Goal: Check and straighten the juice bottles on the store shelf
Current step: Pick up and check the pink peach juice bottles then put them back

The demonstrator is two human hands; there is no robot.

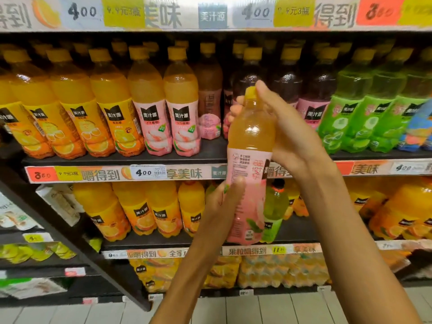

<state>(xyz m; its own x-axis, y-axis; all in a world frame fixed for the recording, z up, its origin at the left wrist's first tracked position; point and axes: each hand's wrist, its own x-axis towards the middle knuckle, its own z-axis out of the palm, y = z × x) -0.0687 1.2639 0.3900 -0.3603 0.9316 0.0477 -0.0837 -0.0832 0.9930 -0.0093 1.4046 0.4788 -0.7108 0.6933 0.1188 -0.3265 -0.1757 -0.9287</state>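
- Holding one peach juice bottle [250, 164] out in front of the shelf [210, 157], we have it upright in both hands and clear of the rows.
- Our right hand [287, 134] wraps the neck and shoulder just under the yellow cap [250, 92]; our left hand [224, 197] grips the lower body, thumb pressed on the pink label.
- We judge this to be the checking step: the label's small print faces us, so the bottle is being looked over, not yet put back.
- Next, we think, it must be turned so the front of the label faces out, then set into the gap [215, 148] beside the two peach bottles [171, 108] on the middle shelf, level with their front line.
- Around that gap stand orange juice bottles [77, 106] to the left and green bottles [355, 108] to the right, with dark ones behind our hand.
- Price strips [131, 174] run along each shelf edge; larger bottles fill the shelf below, and pale floor tiles [245, 309] show at the bottom.
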